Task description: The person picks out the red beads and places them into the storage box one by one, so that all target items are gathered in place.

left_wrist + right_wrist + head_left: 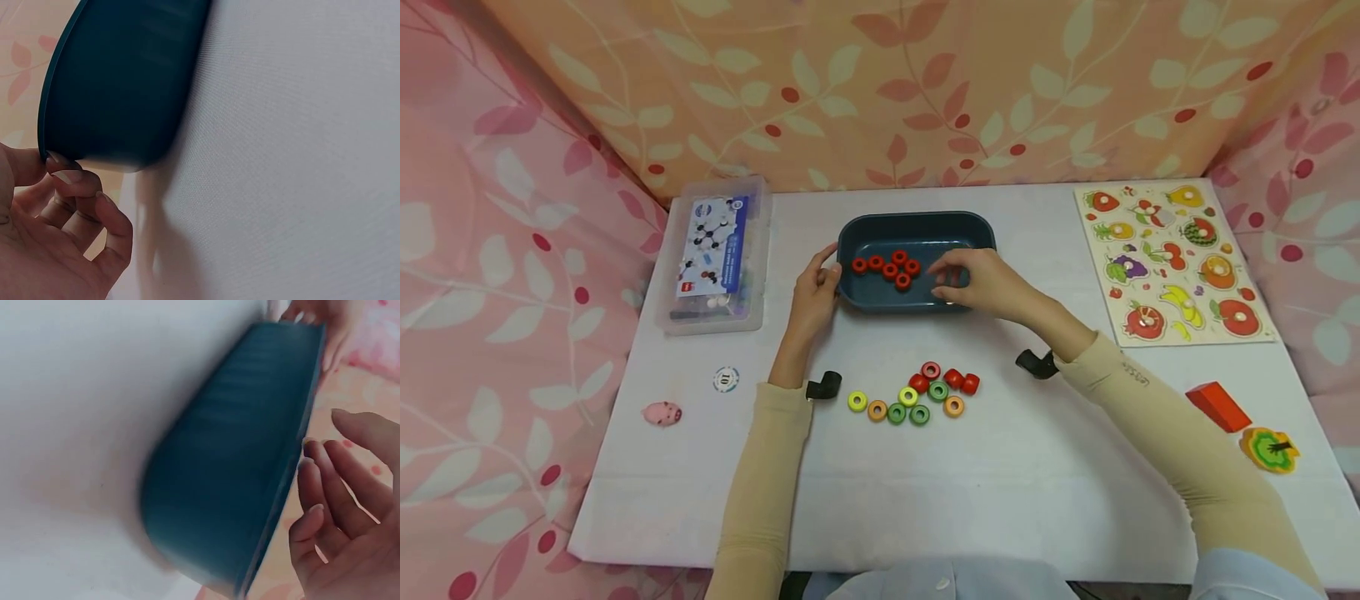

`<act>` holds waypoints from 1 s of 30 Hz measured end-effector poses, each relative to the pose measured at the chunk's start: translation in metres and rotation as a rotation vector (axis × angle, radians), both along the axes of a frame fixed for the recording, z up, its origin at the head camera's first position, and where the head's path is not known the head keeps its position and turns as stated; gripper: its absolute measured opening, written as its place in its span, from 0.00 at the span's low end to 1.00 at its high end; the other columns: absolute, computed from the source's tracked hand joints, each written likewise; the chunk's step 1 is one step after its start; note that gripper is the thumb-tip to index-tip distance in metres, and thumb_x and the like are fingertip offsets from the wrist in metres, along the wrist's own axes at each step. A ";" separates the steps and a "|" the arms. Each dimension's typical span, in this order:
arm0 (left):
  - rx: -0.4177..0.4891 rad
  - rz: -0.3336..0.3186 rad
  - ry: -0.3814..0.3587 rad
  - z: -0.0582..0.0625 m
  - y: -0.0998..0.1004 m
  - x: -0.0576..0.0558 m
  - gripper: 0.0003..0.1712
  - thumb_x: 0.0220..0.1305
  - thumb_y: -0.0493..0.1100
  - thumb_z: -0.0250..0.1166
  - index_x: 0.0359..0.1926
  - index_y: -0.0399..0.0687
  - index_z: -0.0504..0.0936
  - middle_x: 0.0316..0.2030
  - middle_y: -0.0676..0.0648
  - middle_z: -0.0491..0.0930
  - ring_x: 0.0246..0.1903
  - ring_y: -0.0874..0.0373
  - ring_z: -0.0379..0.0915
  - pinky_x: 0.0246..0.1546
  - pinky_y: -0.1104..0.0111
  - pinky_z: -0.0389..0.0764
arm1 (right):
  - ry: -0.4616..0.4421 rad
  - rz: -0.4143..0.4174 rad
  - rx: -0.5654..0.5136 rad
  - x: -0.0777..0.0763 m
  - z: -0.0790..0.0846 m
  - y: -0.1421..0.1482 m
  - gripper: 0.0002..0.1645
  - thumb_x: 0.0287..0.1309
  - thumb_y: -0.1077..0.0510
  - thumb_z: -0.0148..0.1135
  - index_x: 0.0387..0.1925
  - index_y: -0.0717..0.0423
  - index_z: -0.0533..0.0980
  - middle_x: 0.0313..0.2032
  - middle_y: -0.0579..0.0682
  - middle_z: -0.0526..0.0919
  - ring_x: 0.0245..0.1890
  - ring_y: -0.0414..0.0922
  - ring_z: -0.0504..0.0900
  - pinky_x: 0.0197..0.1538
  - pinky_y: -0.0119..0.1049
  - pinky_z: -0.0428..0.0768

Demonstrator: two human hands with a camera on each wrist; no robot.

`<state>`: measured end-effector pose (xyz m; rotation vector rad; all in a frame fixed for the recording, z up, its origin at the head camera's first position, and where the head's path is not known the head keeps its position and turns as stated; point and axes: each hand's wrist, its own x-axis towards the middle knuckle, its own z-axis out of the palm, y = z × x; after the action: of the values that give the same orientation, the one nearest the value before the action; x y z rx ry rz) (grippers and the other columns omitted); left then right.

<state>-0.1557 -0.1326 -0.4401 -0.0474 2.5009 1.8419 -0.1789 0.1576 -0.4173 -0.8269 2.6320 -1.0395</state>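
Observation:
A dark blue tray (917, 303) stands at the back middle of the table, with several red ring beads (890, 272) lying in its left and middle part. My left hand (813, 293) pinches the tray's left rim; in the left wrist view its thumb and index fingertip meet at that edge. Over the tray's right end is my right hand (973, 282), thumb apart from loosely bent fingers and nothing between them, as the right wrist view shows. Nearer to me lie loose beads: yellow ones (857, 402), green ones (897, 413), orange ones (953, 407) and red ones (970, 384).
At the back left sits a clear plastic case (752, 283) with a blue-and-white label. A round white token (726, 379) and a pink pig figure (662, 413) lie at left. On the right are a fruit puzzle board (1180, 262), a red block (1217, 406) and a yellow-green tree-shaped piece (1270, 450).

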 end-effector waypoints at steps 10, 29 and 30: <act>0.010 -0.001 0.010 0.000 0.000 0.000 0.25 0.77 0.37 0.53 0.71 0.40 0.67 0.24 0.44 0.67 0.21 0.61 0.63 0.26 0.72 0.67 | -0.067 0.144 -0.048 0.040 0.005 0.017 0.17 0.54 0.58 0.76 0.46 0.46 0.83 0.35 0.38 0.83 0.36 0.41 0.78 0.37 0.37 0.76; 0.011 -0.004 0.000 0.000 0.000 0.001 0.25 0.77 0.38 0.53 0.72 0.41 0.67 0.25 0.45 0.67 0.22 0.61 0.64 0.27 0.72 0.68 | -0.322 0.277 0.175 0.069 -0.036 0.016 0.18 0.51 0.60 0.76 0.44 0.46 0.83 0.43 0.40 0.81 0.44 0.43 0.77 0.52 0.41 0.78; 0.011 -0.005 0.000 -0.001 0.000 0.001 0.25 0.77 0.38 0.52 0.72 0.40 0.67 0.25 0.45 0.67 0.22 0.61 0.64 0.27 0.72 0.67 | -0.319 0.273 0.178 0.069 -0.035 0.016 0.17 0.51 0.60 0.76 0.44 0.46 0.83 0.43 0.40 0.81 0.44 0.43 0.77 0.51 0.40 0.78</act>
<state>-0.1550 -0.1330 -0.4406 -0.0408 2.4890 1.8537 -0.1103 0.1738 -0.4526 -0.8686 2.2318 -0.7792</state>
